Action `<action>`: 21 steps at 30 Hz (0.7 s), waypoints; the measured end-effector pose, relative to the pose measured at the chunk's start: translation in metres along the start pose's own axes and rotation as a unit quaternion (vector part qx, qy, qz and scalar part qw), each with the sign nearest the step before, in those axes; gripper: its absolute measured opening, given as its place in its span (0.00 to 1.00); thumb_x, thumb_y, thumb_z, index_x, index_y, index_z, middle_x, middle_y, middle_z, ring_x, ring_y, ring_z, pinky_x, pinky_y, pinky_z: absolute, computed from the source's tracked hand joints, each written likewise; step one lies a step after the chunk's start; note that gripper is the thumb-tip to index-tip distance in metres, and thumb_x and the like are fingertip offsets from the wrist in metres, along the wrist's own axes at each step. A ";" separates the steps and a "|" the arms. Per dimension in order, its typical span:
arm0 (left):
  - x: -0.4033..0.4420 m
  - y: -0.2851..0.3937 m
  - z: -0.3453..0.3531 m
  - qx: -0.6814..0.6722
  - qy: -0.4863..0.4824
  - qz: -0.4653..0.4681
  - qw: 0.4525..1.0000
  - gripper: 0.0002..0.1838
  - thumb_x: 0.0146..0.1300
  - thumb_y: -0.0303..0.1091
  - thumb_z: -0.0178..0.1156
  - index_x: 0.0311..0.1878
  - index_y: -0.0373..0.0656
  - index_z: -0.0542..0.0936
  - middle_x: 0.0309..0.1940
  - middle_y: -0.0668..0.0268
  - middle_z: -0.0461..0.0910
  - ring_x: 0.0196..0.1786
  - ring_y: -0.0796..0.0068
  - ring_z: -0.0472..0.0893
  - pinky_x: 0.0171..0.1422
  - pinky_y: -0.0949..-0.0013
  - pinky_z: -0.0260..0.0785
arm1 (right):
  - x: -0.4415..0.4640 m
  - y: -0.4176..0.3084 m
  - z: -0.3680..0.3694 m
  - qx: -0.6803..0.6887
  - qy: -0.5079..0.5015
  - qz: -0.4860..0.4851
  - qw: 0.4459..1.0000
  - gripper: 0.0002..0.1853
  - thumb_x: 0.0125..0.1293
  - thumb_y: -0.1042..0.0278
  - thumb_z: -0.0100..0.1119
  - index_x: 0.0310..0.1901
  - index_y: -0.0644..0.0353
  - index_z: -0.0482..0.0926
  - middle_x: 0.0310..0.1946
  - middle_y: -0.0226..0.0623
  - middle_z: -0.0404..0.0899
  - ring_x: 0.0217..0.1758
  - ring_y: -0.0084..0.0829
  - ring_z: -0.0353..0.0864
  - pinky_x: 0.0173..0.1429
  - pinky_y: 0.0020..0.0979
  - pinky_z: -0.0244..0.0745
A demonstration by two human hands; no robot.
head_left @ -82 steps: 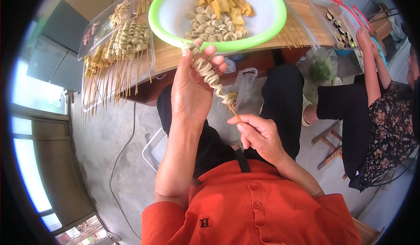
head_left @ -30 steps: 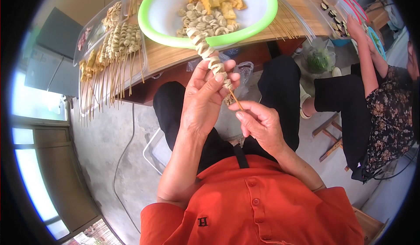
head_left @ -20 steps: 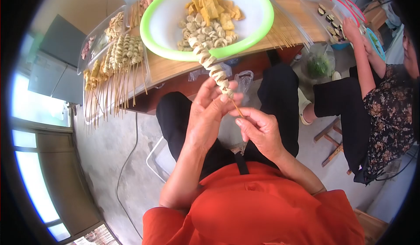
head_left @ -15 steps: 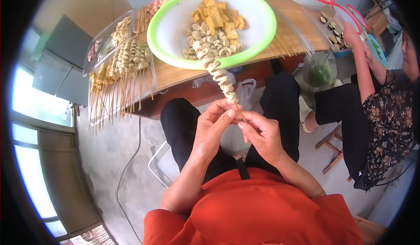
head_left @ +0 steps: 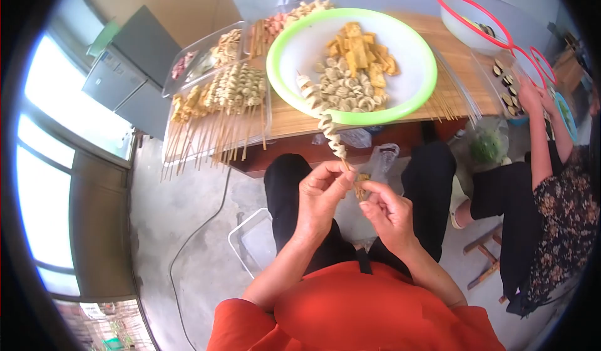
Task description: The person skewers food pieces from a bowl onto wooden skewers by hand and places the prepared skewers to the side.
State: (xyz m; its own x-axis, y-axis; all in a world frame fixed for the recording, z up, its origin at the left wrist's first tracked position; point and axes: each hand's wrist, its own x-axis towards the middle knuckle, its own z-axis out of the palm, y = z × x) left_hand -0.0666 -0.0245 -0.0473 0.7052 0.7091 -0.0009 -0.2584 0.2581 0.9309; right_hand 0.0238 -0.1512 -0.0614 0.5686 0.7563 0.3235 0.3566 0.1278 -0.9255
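My left hand (head_left: 324, 197) pinches the bare lower end of a skewer (head_left: 330, 135) between thumb and fingers. Pale, spiral-cut coils of food are threaded along the skewer, which slants up and left across the rim of a large white bowl with a lime-green rim (head_left: 427, 94). Close by on the right is my right hand (head_left: 389, 212), its thumb and forefinger apart and off the stick. Within the bowl lie pale coiled pieces (head_left: 354, 91) and yellow-brown folded pieces (head_left: 357, 50). A small yellowish thing shows between my hands; I cannot tell what it is.
Finished skewers (head_left: 235, 88) lie in rows on the wooden table (head_left: 282, 110) at left, sticks overhanging the edge. Bare sticks (head_left: 444, 91) lie right of the bowl. A co-worker's hands (head_left: 533, 97) are near a tray of dark-rimmed slices (head_left: 508, 91). A cable (head_left: 200, 229) crosses the floor.
My right hand has come off the stick and moved slightly right. The skewer's upper end has swung left, still in my left hand. The whole view has shifted, moving the table rightward and down.
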 end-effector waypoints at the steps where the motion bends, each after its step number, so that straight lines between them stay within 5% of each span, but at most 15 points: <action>1: 0.004 0.007 -0.009 0.015 0.013 -0.002 1.000 0.03 0.67 0.26 0.60 0.41 0.40 0.80 0.39 0.66 0.83 0.31 0.86 0.75 0.34 0.81 0.65 | -0.002 0.003 -0.001 0.041 0.010 0.007 0.999 0.14 0.66 0.73 0.63 0.52 0.63 0.79 0.19 0.27 0.71 0.20 0.15 0.69 0.25 0.22 0.64; 3: 0.011 0.031 -0.027 0.037 0.038 0.020 0.998 0.04 0.68 0.26 0.56 0.42 0.38 0.78 0.31 0.63 0.82 0.21 0.84 0.71 0.24 0.80 0.60 | -0.003 0.009 -0.006 0.043 -0.005 0.002 0.999 0.14 0.69 0.69 0.60 0.54 0.64 0.78 0.21 0.26 0.73 0.23 0.15 0.71 0.27 0.22 0.67; 7: 0.032 0.090 -0.084 0.190 0.081 0.068 0.976 0.07 0.68 0.28 0.54 0.44 0.34 0.77 0.27 0.63 0.79 0.18 0.83 0.71 0.19 0.80 0.61 | -0.005 0.013 -0.011 0.080 -0.006 0.059 0.995 0.13 0.71 0.68 0.58 0.53 0.63 0.78 0.22 0.27 0.74 0.26 0.17 0.74 0.32 0.22 0.70; 14: 0.091 0.161 -0.164 0.517 0.187 0.082 0.831 0.09 0.59 0.28 0.59 0.39 0.34 0.83 0.21 0.66 0.79 0.19 0.82 0.75 0.23 0.74 0.66 | -0.010 0.016 -0.009 0.067 -0.035 0.100 0.992 0.10 0.71 0.71 0.56 0.50 0.62 0.80 0.23 0.29 0.77 0.28 0.17 0.78 0.33 0.21 0.71; 16: 0.111 0.158 -0.192 0.635 0.205 0.099 0.738 0.08 0.54 0.29 0.60 0.34 0.36 0.84 0.20 0.60 0.80 0.22 0.72 0.79 0.29 0.66 0.70 | -0.010 0.015 -0.009 0.067 -0.038 0.096 0.992 0.10 0.71 0.71 0.55 0.50 0.62 0.80 0.22 0.29 0.77 0.27 0.16 0.77 0.32 0.21 0.70; 21: 0.145 0.144 -0.234 0.694 0.195 0.092 0.687 0.08 0.50 0.32 0.59 0.30 0.39 0.83 0.23 0.53 0.82 0.31 0.57 0.83 0.38 0.59 0.73 | -0.012 0.021 -0.013 0.064 -0.043 0.106 0.991 0.09 0.71 0.73 0.54 0.49 0.61 0.81 0.22 0.29 0.78 0.25 0.15 0.74 0.30 0.21 0.67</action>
State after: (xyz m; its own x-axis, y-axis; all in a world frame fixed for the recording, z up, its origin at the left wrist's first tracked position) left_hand -0.1560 0.2693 0.0015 0.4438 0.8377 0.3182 0.7499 -0.5416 0.3799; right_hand 0.0345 -0.1661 -0.0824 0.5541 0.8257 0.1061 0.1361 0.0359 -0.9900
